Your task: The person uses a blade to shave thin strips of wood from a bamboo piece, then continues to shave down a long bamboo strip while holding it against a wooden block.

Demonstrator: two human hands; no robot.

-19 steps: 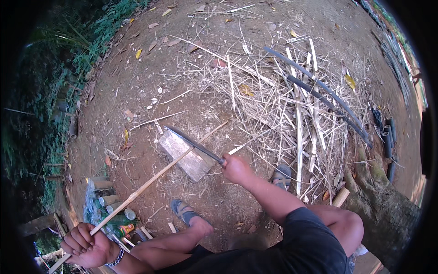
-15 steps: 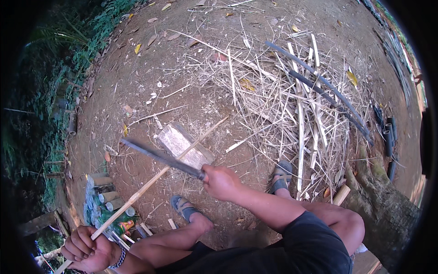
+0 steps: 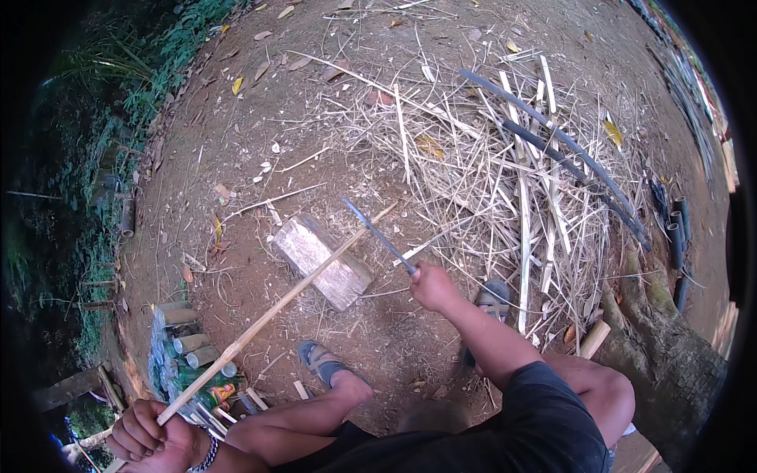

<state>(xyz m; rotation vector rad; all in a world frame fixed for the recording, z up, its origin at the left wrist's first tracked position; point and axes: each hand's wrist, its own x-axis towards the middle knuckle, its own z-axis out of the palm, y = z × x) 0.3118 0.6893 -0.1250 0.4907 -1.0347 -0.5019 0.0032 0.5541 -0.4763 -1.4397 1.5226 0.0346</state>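
At the lower left, my left hand is closed round the near end of a long, pale bamboo strip. The strip runs up and to the right across a wooden block lying on the ground, and its thin far tip reaches past the block. My right hand grips the handle of a machete. The blade points up and to the left, its tip close to the far part of the strip; whether they touch I cannot tell. My sandalled feet are on either side, nearer to me than the block.
A heap of pale shavings and split strips spreads to the right, with two dark bamboo poles across it. Tree roots rise at the lower right. Plastic bottles and bamboo pieces lie at the left, beside green plants.
The machete has moved right and away from me, from over the block to near the strip's far tip. My left hand and the strip have barely moved.
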